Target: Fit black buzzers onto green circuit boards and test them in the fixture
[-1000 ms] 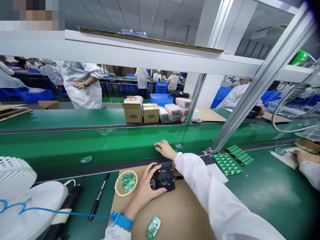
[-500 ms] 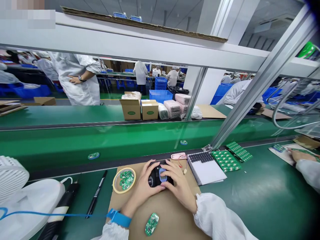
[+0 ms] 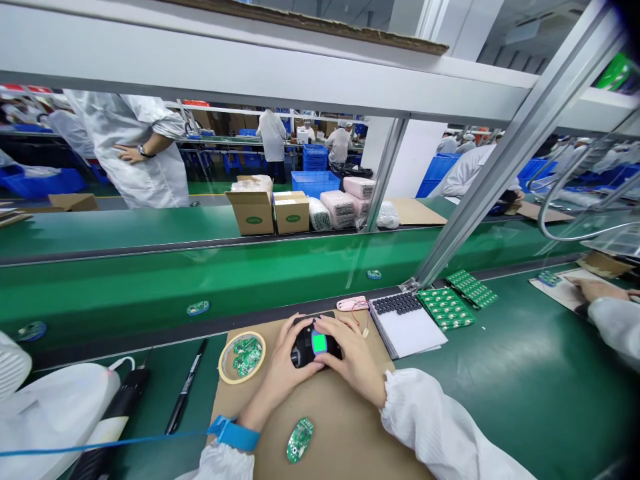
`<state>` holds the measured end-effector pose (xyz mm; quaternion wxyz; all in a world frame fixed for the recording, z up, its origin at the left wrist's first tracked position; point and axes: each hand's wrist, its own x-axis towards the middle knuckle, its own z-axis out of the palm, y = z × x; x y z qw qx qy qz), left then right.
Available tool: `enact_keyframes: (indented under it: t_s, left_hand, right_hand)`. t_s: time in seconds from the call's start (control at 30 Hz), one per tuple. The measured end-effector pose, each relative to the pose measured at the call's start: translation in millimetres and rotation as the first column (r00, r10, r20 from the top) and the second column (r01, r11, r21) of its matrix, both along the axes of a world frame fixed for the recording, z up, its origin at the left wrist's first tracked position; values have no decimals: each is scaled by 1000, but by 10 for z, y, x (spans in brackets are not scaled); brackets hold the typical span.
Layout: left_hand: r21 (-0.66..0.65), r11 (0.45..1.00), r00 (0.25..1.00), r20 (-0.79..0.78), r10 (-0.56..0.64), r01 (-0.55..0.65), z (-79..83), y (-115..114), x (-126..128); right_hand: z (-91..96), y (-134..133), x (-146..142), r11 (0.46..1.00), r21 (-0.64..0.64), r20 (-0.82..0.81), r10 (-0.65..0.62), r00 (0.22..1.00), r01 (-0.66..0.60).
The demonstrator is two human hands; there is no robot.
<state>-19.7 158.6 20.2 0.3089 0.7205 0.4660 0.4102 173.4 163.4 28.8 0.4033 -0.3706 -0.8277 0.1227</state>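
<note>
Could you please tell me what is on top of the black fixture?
A blue-rimmed piece with a lit green screen is on the black fixture. The left hand and right hand cover parts of the fixture, so anything beneath them is hidden.

The left hand (image 3: 286,360) and right hand (image 3: 354,353) curl round opposite sides of a black fixture (image 3: 302,343), where a small blue-rimmed device (image 3: 319,343) shows a bright green screen. Nearer the wearer, a green circuit board (image 3: 300,440) lies on brown cardboard (image 3: 355,433). To the left, a tape ring (image 3: 239,381) encircles smaller boards (image 3: 247,357); a black pen (image 3: 185,388) rests on the green worktop (image 3: 505,387).
</note>
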Motion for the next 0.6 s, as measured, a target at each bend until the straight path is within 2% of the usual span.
enact_keyframes:
  t_s: [0.27, 0.6]
  left_hand:
    - [2, 1000, 1000, 15, 15, -15, -3, -3, 18]
    - [-36, 999, 1000, -9, 8, -8, 8, 0, 25]
  right_hand:
    - [-2, -20, -13, 998, -64, -41, -10, 999, 7]
    - [-16, -27, -12, 997, -77, -64, -12, 998, 7]
